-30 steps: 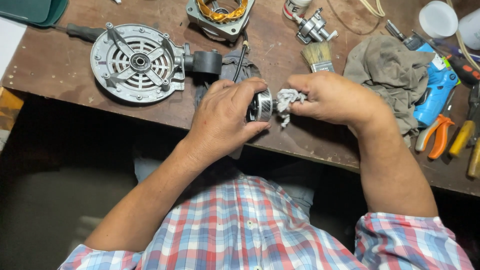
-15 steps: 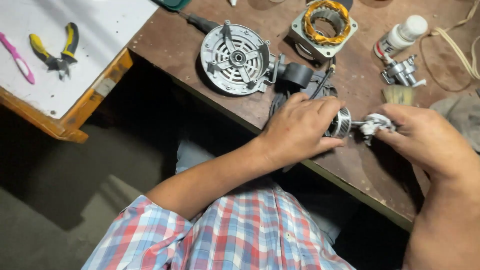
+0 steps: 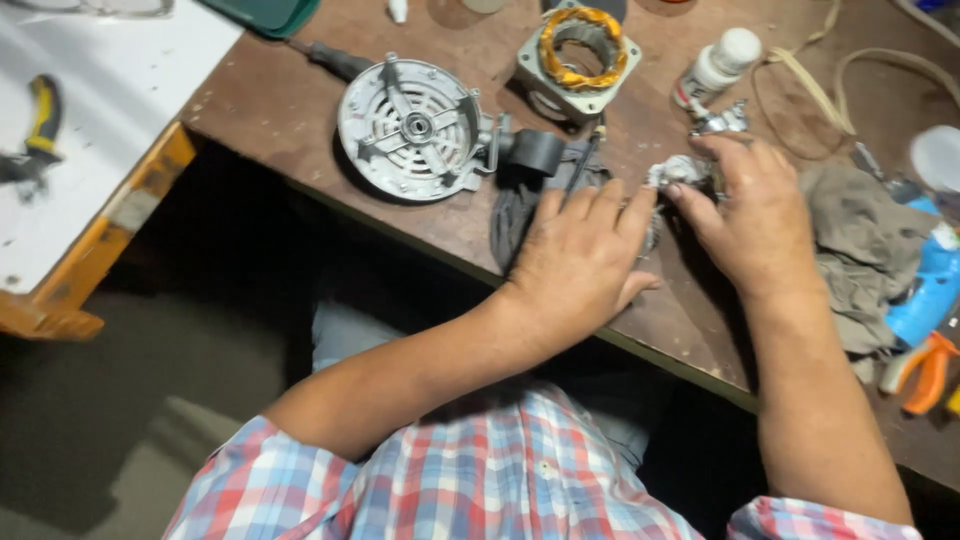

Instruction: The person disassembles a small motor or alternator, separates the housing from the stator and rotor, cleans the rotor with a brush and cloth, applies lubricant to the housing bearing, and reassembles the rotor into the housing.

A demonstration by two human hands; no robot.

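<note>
The motor lay stripped on the table (image 3: 300, 110). The left hand (image 3: 580, 262) covered a small metal part, grip hidden; the right hand (image 3: 750, 215) pinched a crumpled rag (image 3: 672, 172), wiping apparently unfinished.

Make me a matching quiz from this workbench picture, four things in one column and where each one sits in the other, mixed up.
Things:
1. round grey motor cover
2. copper-wound stator
3. white bottle
4. yellow-handled pliers

Places:
A. on the white surface at far left
B. back of the bench, between cover and bottle
C. just behind the right hand
D. beyond the left hand, towards the bench's left corner

Pairs: 1-D, 2-B, 3-C, 4-A
</note>
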